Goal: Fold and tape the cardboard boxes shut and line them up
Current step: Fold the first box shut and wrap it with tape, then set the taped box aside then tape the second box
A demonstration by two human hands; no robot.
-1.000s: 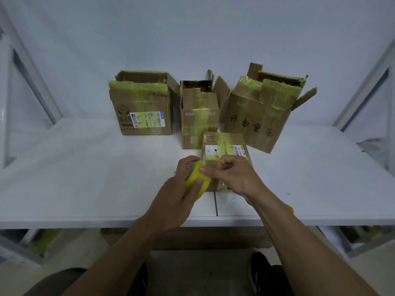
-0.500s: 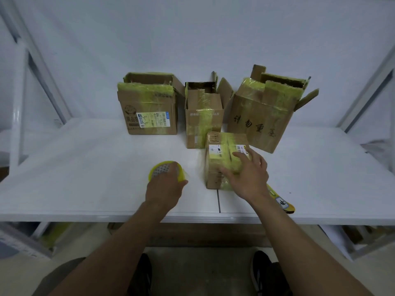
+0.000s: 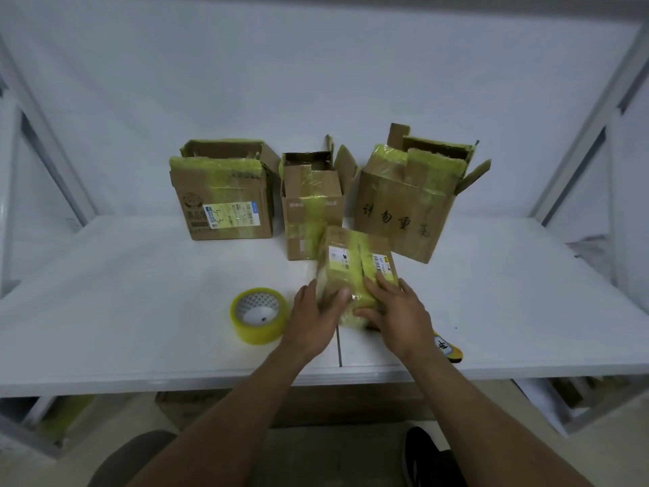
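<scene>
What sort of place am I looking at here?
Probably a packing or shipping bench: cardboard boxes, one with a shipping label, stand on a white table, and a roll of tape lies beside the small taped box held by the left hand and right hand.

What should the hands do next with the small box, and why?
Probably lift the small box and set it in line beside the open boxes at the back. Yellow tape already runs over its top, the tape roll lies on the table apart from both hands, and the left hand and right hand both grip the box's near end.
</scene>
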